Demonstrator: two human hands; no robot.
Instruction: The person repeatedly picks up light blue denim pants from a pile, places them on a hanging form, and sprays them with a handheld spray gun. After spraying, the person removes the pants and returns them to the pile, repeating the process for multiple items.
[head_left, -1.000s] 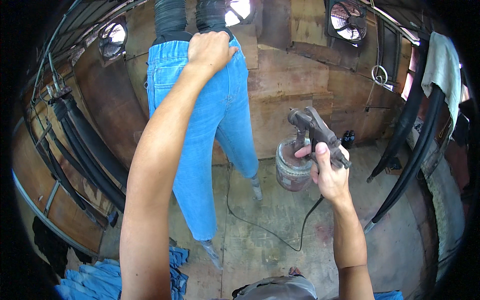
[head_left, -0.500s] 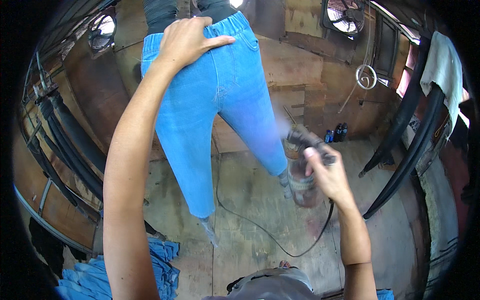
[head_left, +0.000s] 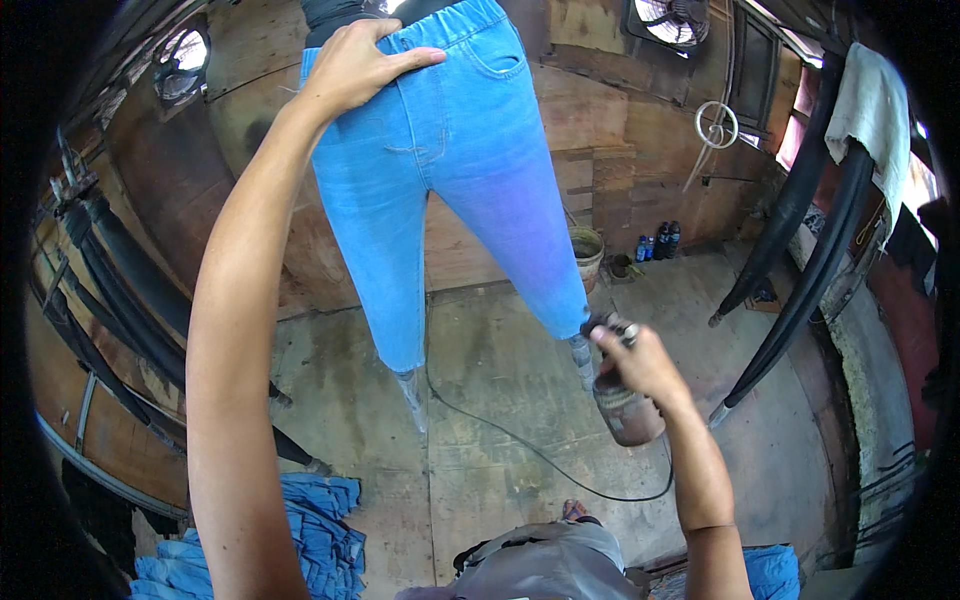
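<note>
Blue jeans (head_left: 375, 210) hang stretched over a leg-shaped form, whose grey feet (head_left: 583, 360) stick out below the hems. A violet tint covers the thigh and knee of the leg on the right. My left hand (head_left: 362, 65) grips the jeans at the waistband, thumb stretched across the front and fingers curled toward the top edge. In my right hand (head_left: 640, 362) is a spray gun (head_left: 628, 408) with a stained cup beneath it. Its nozzle is close to the right hem. From the gun a thin dark hose (head_left: 520, 440) loops over the floor.
Folded denim (head_left: 325, 530) is piled at lower left, with more blue cloth (head_left: 770, 572) at lower right. Dark padded leg forms (head_left: 140, 250) stand on the left, others (head_left: 800, 290) on the right under a pale cloth (head_left: 872, 95). A bucket (head_left: 588, 255) and several bottles (head_left: 660, 243) stand by the back wall.
The spray gun has moved down from beside the lower leg to near the hem, and the mist at its nozzle is gone. Violet on the thigh shows more strongly. My left hand keeps its hold.
</note>
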